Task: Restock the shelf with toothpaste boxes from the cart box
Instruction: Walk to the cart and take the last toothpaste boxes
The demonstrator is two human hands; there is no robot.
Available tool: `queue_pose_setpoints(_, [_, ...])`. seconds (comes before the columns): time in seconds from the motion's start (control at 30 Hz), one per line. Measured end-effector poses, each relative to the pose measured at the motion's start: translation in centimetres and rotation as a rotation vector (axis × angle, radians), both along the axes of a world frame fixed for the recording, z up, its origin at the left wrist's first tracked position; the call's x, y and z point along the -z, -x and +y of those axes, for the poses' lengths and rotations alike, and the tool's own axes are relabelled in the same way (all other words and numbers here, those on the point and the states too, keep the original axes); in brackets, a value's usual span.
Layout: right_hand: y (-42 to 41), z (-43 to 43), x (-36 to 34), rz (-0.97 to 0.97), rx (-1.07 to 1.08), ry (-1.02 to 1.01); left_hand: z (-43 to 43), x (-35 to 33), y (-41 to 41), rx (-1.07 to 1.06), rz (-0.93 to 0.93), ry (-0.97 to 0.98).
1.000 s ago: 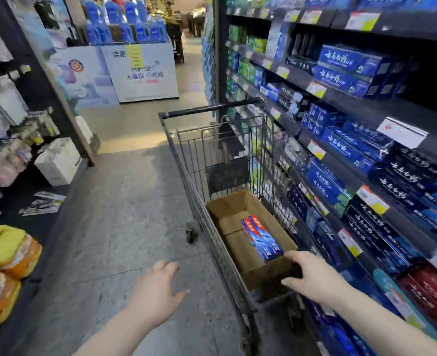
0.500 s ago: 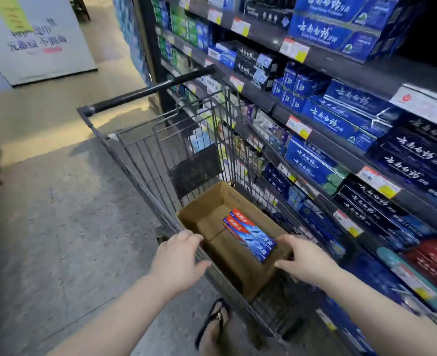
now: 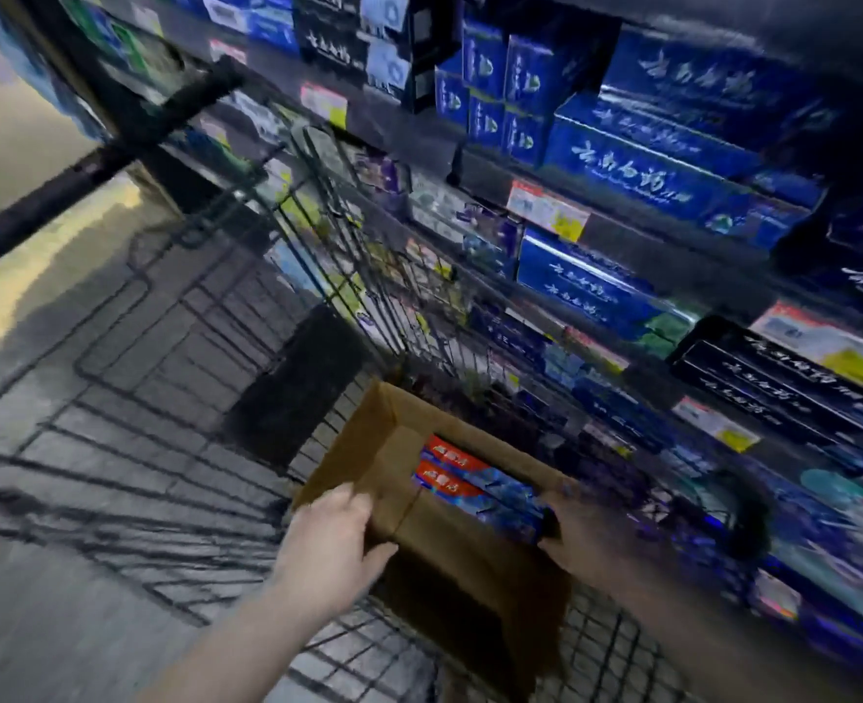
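An open brown cardboard box [image 3: 449,545] sits in the wire shopping cart [image 3: 175,347]. Red-and-blue toothpaste boxes [image 3: 475,487] lie side by side inside it, along its right wall. My left hand [image 3: 333,545] grips the box's left wall, thumb inside and fingers over the edge. My right hand [image 3: 579,535], dim and blurred, clasps the box's right wall by the near end of the toothpaste boxes. The shelf [image 3: 596,215] to the right is stocked with dark blue toothpaste cartons [image 3: 637,159].
The cart's black handle bar [image 3: 99,159] crosses the upper left. A black panel [image 3: 302,383] hangs on the cart's far wire wall. Price tags [image 3: 546,210] line the shelf edges. Grey tiled floor [image 3: 23,626] lies on the left. The whole view is motion-blurred.
My head has moved closer and lower over the cart. Both hands, which hovered open near the box, have closed on its left and right walls.
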State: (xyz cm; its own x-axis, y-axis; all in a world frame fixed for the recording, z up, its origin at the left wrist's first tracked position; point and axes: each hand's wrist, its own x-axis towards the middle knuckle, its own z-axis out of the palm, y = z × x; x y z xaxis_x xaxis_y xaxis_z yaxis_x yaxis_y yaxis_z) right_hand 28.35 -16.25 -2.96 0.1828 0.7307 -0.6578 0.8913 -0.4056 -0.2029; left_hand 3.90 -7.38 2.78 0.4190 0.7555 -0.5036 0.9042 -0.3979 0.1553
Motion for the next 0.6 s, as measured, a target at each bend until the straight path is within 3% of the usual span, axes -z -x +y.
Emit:
queue_pose_setpoints(0.13, [-0.2,1.1,4.1,0.008,0.048,0.059,2.6,3.6,-2.0,0.070,0.053,0.105])
queue_pose_setpoints(0.4, [1.1,1.8,12.2,0.026,0.216,-0.011,6.2,11.3,-4.7,0.237,-0.033,0.197])
queue_pose_setpoints(0.6, [3.0,0.6,18.2,0.029,0.527,-0.012,8.9,17.7,-3.9,0.261,-0.141,0.268])
